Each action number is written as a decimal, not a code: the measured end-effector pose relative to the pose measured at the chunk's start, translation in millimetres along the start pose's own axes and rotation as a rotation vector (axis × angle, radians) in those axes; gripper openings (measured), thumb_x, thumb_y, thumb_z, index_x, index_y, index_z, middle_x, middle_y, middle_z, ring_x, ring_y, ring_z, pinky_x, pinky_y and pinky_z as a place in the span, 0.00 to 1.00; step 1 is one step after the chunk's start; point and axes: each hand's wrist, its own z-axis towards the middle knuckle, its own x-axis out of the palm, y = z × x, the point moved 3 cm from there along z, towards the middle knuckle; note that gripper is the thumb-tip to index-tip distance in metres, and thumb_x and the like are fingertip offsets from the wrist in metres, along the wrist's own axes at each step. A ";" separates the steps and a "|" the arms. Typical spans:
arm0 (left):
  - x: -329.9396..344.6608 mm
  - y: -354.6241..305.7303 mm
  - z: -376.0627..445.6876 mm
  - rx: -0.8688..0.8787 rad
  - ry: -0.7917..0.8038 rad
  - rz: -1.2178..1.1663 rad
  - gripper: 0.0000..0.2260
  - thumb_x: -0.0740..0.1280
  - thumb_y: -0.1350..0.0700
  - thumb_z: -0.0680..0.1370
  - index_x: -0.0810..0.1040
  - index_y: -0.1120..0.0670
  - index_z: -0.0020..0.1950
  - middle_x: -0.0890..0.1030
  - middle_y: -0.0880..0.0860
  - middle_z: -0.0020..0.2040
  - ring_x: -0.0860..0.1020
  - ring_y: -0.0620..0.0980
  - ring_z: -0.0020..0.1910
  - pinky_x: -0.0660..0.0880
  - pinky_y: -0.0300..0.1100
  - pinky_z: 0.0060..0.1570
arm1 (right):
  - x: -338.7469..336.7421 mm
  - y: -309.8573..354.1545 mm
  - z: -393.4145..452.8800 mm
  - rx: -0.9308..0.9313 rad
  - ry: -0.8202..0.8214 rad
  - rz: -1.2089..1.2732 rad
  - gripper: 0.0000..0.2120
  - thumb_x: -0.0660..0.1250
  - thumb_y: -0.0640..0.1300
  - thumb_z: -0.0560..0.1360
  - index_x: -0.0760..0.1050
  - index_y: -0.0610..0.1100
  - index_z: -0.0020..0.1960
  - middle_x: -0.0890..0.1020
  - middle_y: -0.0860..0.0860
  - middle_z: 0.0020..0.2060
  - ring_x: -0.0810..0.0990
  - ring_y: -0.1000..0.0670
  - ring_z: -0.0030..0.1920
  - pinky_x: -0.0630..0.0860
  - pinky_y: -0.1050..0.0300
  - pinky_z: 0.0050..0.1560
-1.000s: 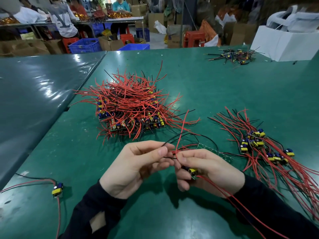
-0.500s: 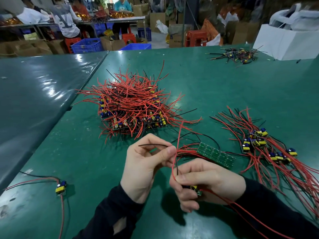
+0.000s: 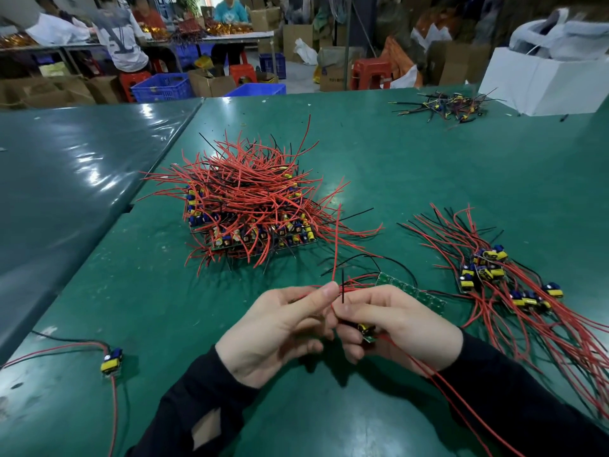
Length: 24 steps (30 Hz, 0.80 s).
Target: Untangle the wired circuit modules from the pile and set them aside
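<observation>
Near edge, centre: the left hand (image 3: 280, 328) and the right hand (image 3: 400, 319) meet above the green table (image 3: 428, 166), both in black sleeves (image 3: 527, 397). The right hand's fingers curl round a small circuit module (image 3: 366, 330) with a yellow component, held low between the two palms. From this module red wires (image 3: 438, 387) trail toward the near right, along the right forearm and out of view, so its long axis runs from the hands to the near right corner. The left hand's thumb and forefinger pinch a red lead (image 3: 336, 245) that rises almost straight up and away from the fingertips; a short black lead (image 3: 343, 286) stands upright just beside it.

Near left: a single module (image 3: 112, 359) lies flat on the table, its red and black wires running left and toward the near edge.

Just beyond the right hand: a green board strip (image 3: 412, 290) lies on the table, its long axis running from far left to near right, partly hidden by the knuckles.

Middle right: the set-aside group (image 3: 494, 275) of modules lies with wires fanned from far left to near right.

Middle centre: the tangled pile (image 3: 250, 206) of modules, red wires bristling in all directions.

Far right: a small dark bundle (image 3: 445, 105) of wired parts beside a white box (image 3: 540, 80). Beyond the table, seated people at benches, cardboard boxes and blue crates (image 3: 161, 87).
</observation>
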 end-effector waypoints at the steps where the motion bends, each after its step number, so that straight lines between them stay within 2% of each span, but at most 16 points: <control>1: 1.0 -0.5 -1.5 -0.021 0.039 0.032 0.18 0.68 0.42 0.67 0.79 0.55 0.46 0.81 0.59 0.41 0.76 0.50 0.38 0.70 0.33 0.31 | -0.7 0.5 -0.1 -0.022 -0.007 -0.020 0.10 0.64 0.43 0.72 0.75 0.36 0.41 0.73 0.50 0.25 0.72 0.53 0.25 0.70 0.63 0.30; 3: 2.1 -1.7 -3.2 -0.019 0.057 0.083 0.14 0.67 0.42 0.69 0.81 0.51 0.44 0.82 0.57 0.40 0.75 0.48 0.35 0.71 0.33 0.30 | -0.5 1.3 0.1 -0.055 -0.013 -0.058 0.11 0.65 0.43 0.74 0.74 0.33 0.43 0.74 0.50 0.26 0.71 0.54 0.26 0.68 0.64 0.28; 4: 1.5 -1.7 -3.0 -0.005 0.024 0.103 0.15 0.68 0.42 0.68 0.80 0.49 0.48 0.82 0.56 0.39 0.76 0.48 0.34 0.71 0.34 0.28 | -0.4 0.6 0.5 -0.062 -0.019 -0.072 0.11 0.65 0.43 0.74 0.75 0.34 0.43 0.75 0.50 0.26 0.71 0.53 0.26 0.67 0.65 0.27; 6: -0.8 -1.0 -0.7 0.035 -0.095 0.115 0.30 0.70 0.43 0.63 0.67 0.46 0.62 0.83 0.56 0.36 0.78 0.50 0.30 0.72 0.37 0.23 | -2.0 -1.3 1.8 -0.059 -0.052 -0.086 0.12 0.65 0.43 0.71 0.76 0.33 0.44 0.75 0.49 0.27 0.70 0.53 0.26 0.65 0.65 0.26; 7: -2.1 -1.3 0.5 0.073 -0.155 0.105 0.36 0.71 0.43 0.61 0.60 0.43 0.66 0.83 0.57 0.35 0.79 0.52 0.29 0.73 0.38 0.22 | -2.9 -1.9 2.5 -0.055 -0.072 -0.087 0.13 0.65 0.43 0.71 0.77 0.32 0.45 0.75 0.49 0.27 0.70 0.54 0.26 0.64 0.65 0.26; 8: -2.9 -3.4 0.1 0.130 -0.212 0.105 0.37 0.72 0.44 0.60 0.60 0.43 0.66 0.83 0.58 0.35 0.80 0.53 0.28 0.73 0.38 0.21 | -3.8 -1.8 2.8 -0.056 -0.090 -0.085 0.14 0.65 0.44 0.70 0.78 0.32 0.46 0.75 0.49 0.27 0.69 0.54 0.25 0.64 0.65 0.26; 10: -5.6 -8.6 -3.2 0.270 -0.341 0.181 0.29 0.71 0.41 0.60 0.71 0.52 0.56 0.84 0.57 0.35 0.80 0.54 0.25 0.73 0.39 0.20 | -4.3 0.1 3.0 -0.069 -0.116 -0.076 0.13 0.65 0.44 0.69 0.81 0.35 0.45 0.75 0.48 0.26 0.69 0.54 0.24 0.64 0.65 0.26; 13: -8.1 -14.0 -8.8 0.439 -0.492 0.389 0.21 0.70 0.37 0.61 0.75 0.55 0.36 0.83 0.52 0.30 0.80 0.53 0.22 0.70 0.36 0.19 | -4.7 1.4 2.0 -0.084 -0.119 -0.085 0.15 0.65 0.44 0.69 0.79 0.32 0.45 0.75 0.49 0.27 0.70 0.54 0.24 0.65 0.65 0.26; 15: -4.6 -14.7 -9.0 0.489 -0.470 0.381 0.19 0.70 0.38 0.62 0.80 0.55 0.33 0.83 0.52 0.29 0.80 0.50 0.25 0.71 0.34 0.22 | -2.2 2.0 0.6 -0.115 -0.098 -0.141 0.12 0.65 0.43 0.71 0.77 0.33 0.39 0.75 0.49 0.26 0.70 0.54 0.24 0.65 0.63 0.27; 17: 0.0 -15.7 -7.4 0.482 -0.380 0.317 0.17 0.71 0.40 0.63 0.84 0.53 0.36 0.84 0.56 0.33 0.79 0.49 0.31 0.74 0.37 0.28 | 5.0 1.9 -0.3 -0.134 -0.037 -0.201 0.11 0.63 0.42 0.72 0.76 0.37 0.35 0.76 0.52 0.25 0.70 0.54 0.24 0.66 0.63 0.27; 21: -3.3 -11.5 -3.2 0.350 -0.239 0.043 0.13 0.72 0.52 0.63 0.85 0.59 0.41 0.85 0.60 0.42 0.83 0.52 0.41 0.78 0.37 0.37 | 10.1 -1.8 0.1 -0.079 -0.006 -0.245 0.12 0.63 0.43 0.72 0.79 0.34 0.45 0.76 0.52 0.25 0.70 0.55 0.23 0.66 0.63 0.27; 24: -8.2 -10.4 -4.2 0.242 -0.186 -0.115 0.13 0.71 0.55 0.63 0.85 0.61 0.43 0.85 0.61 0.45 0.84 0.55 0.44 0.81 0.40 0.38 | 10.5 -0.1 -0.7 -0.072 0.005 -0.234 0.15 0.63 0.43 0.73 0.78 0.31 0.50 0.77 0.50 0.27 0.71 0.54 0.24 0.67 0.63 0.28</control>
